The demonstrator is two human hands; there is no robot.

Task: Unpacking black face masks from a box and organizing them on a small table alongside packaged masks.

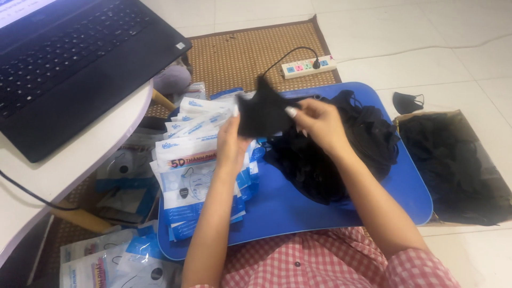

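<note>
Both hands hold one black face mask (264, 109) up above a blue lap tray (298, 208). My left hand (230, 141) grips its lower left side and my right hand (317, 121) pinches its right edge. Under my right hand a heap of loose black masks (341, 154) lies on the tray. Beside my left hand, on the tray's left part, stands a stack of white and blue mask packets (186, 170).
A cardboard box of black masks (453, 165) sits right of the tray, with a single black mask (408, 101) on the tiled floor behind it. A white power strip (308, 66) lies on a woven mat. A black laptop (69, 58) rests on a white table at left. More packets (117, 261) lie below.
</note>
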